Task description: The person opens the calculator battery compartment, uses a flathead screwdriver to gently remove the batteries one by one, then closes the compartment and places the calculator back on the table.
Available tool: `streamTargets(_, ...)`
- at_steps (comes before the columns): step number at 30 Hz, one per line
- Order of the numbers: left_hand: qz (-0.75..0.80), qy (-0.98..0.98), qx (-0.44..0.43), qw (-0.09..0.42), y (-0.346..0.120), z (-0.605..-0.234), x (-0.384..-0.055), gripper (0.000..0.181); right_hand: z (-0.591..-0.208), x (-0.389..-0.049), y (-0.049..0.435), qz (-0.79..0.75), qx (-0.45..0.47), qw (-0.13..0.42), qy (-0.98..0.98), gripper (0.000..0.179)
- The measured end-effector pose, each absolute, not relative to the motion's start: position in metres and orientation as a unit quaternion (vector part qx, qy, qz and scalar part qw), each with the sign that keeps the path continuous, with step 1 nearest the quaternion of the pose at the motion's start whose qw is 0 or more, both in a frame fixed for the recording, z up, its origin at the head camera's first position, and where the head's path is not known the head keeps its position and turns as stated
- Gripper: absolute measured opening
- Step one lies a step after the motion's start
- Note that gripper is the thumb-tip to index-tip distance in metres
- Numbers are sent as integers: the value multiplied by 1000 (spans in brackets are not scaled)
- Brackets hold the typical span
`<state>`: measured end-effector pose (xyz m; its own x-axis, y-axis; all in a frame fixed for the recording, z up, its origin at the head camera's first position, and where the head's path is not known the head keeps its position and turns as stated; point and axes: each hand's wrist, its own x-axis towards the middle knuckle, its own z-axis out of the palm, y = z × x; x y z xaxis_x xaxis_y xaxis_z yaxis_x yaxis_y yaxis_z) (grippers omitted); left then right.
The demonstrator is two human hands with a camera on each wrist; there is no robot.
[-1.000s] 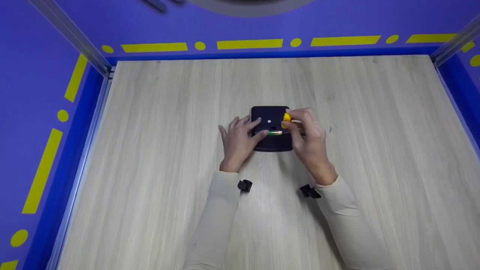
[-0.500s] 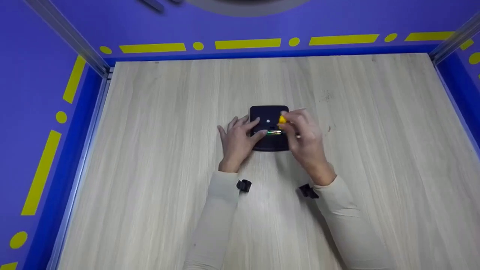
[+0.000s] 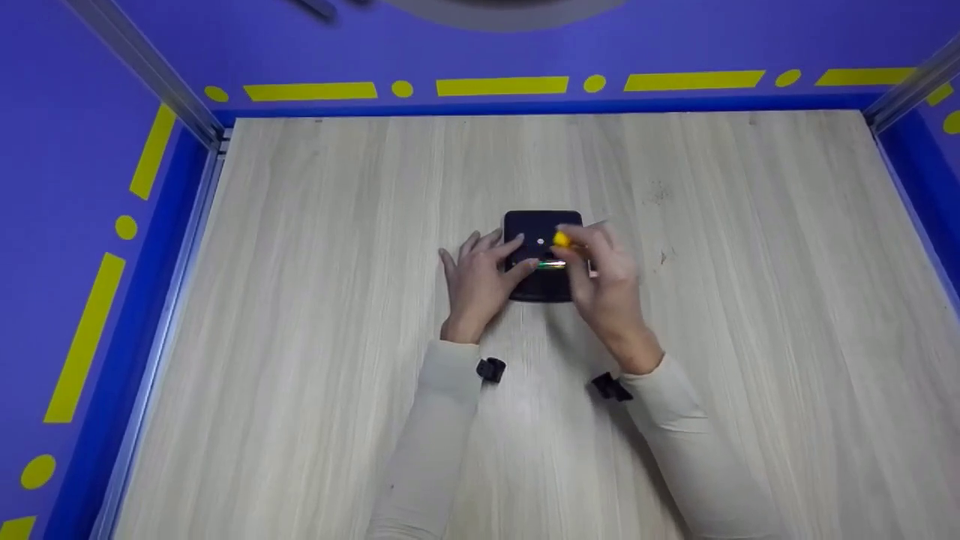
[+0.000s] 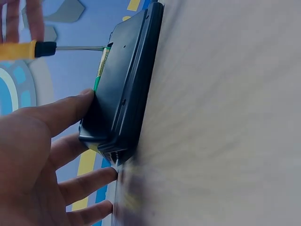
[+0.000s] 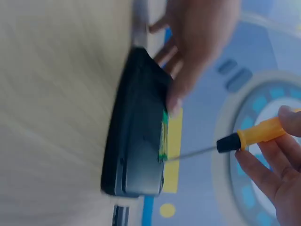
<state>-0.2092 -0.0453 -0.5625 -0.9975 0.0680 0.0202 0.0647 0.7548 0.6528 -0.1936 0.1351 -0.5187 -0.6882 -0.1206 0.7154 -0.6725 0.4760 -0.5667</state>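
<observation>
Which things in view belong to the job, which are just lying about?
Job:
yellow-handled screwdriver, in the right hand
black device, under the left hand
green battery in the device

Lying about:
dark item beside the device, role unclear

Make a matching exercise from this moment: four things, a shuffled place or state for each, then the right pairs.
1. screwdriver
2. battery
3. black device
4. left hand

A. resting on the table
B. partly green, set in the black device
C. spread at the black device's edge
D. gripped by the right hand

Pairs: 1-D; 2-B; 3-A; 4-C
</observation>
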Motion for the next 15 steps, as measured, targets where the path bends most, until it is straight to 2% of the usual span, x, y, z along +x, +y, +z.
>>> streamTargets(6,359,933,35,0,-45,-563,-209,56,-513,-200,157,543,176,277,-773,24)
streamTargets(15,368,929,36,-3,-46,-564,-209,56,-517,-205,166,617,136,254,-732,26)
